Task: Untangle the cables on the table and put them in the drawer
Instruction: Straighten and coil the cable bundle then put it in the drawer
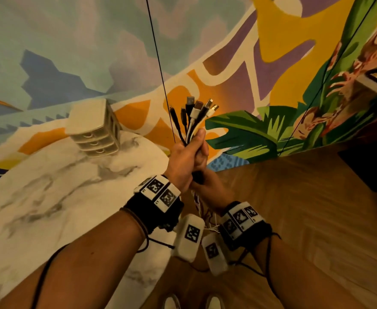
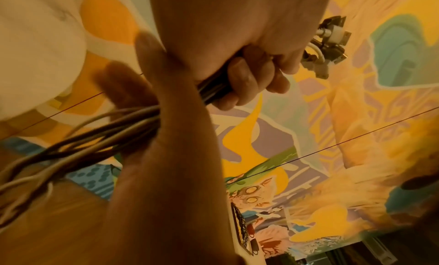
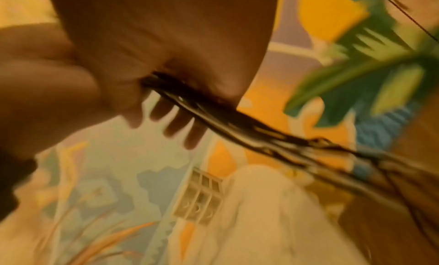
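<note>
Left hand (image 1: pixel 186 160): fist closed round cable bundle (image 1: pixel 193 121), plug ends fanned upward. Right hand (image 1: pixel 207 184): gripping the same bundle just below, strands trailing down. Drawer unit (image 1: pixel 95 130): on marble table (image 1: pixel 49 197), well left. Wrist tags: square coded markers, no readable writing.

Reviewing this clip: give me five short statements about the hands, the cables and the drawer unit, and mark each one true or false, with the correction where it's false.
1. The left hand grips the bundle of cables with the plug ends sticking up above it. True.
2. The right hand rests flat on the table. False: it holds the same bundle just below the left hand, off the table's edge.
3. The drawer unit stands on the marble table with its drawers closed. True.
4. Some cables already lie in a drawer. False: all the cables seen are in the hands.
5. The bundle holds both black and white cables. True.
</note>
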`<state>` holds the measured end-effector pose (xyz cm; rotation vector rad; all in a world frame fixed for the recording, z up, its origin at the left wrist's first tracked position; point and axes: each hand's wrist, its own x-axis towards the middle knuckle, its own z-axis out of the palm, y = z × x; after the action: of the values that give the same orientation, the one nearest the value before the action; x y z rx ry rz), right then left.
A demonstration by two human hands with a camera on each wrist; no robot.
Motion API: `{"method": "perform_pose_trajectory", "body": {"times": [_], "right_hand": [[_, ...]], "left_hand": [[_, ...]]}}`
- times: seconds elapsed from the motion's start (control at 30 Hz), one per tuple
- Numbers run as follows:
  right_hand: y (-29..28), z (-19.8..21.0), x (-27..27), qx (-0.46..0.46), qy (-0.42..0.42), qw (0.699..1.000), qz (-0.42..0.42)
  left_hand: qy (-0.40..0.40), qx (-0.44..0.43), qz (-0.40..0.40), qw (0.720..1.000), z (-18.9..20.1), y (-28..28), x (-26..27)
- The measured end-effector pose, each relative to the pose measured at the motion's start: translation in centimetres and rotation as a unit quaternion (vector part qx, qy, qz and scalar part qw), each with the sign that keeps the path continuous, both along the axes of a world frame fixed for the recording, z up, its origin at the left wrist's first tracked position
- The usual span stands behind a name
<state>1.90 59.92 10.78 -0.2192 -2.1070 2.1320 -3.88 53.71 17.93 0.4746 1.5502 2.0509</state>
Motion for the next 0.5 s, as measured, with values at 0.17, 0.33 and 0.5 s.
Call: {"method": "perform_pose_trajectory", "body": {"times": [0.17, 0.33, 0.5], "right_hand": [[-2.2, -1.5, -0.3, 0.135, -0.102, 0.975, -0.142], [-2.5, -2.1, 0.2, 0.178, -0.107, 0.978, 0.008], [-0.4, 3.5, -0.7, 0.053, -0.006, 0.999, 0.012]], "left_hand": [[-0.009, -0.030, 0.016, 0.999, 1.6, -0.8, -0.2], [0.011, -0.069, 0.051, 0.996, 1.8, -3.0, -1.0], [0.049, -0.145, 0.056, 0.987, 1.0, -6.0, -0.3]]}}
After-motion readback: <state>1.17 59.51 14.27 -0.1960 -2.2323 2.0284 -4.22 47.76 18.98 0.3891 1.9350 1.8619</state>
